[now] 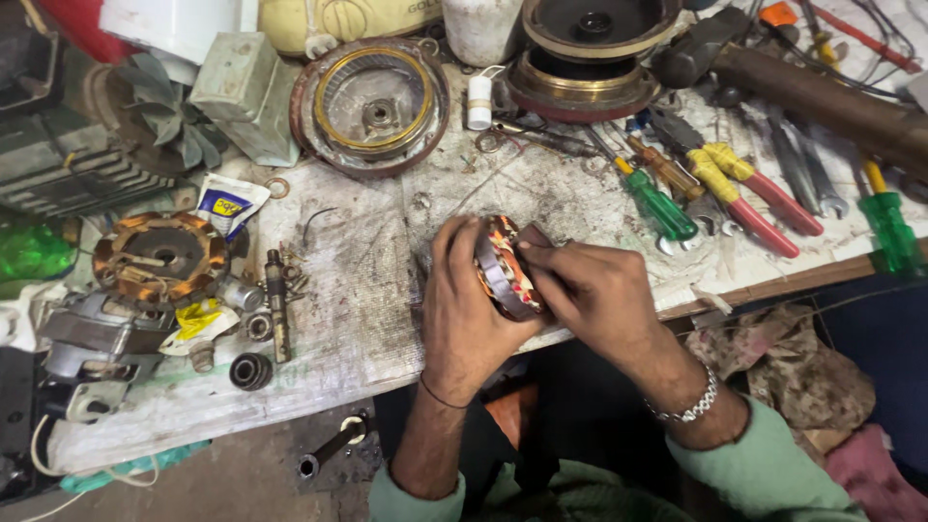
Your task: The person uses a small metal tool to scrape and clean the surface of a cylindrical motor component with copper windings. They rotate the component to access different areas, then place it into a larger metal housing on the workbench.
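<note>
the motor stator stands on edge at the near edge of the counter, gripped between both hands. it is a ring of grey laminated steel with copper-coloured windings and red and white insulation showing on its face. the left hand wraps around its left side, fingers curled over the top rim. the right hand clamps the right side, fingertips pressed onto the winding face. the counter is a worn, stained whitish sheet, heavily scratched. to the left lie a second wound stator, a shaft and a bearing. behind stands a round motor housing. to the right lie a green-handled screwdriver and pliers with red and yellow grips.
</note>
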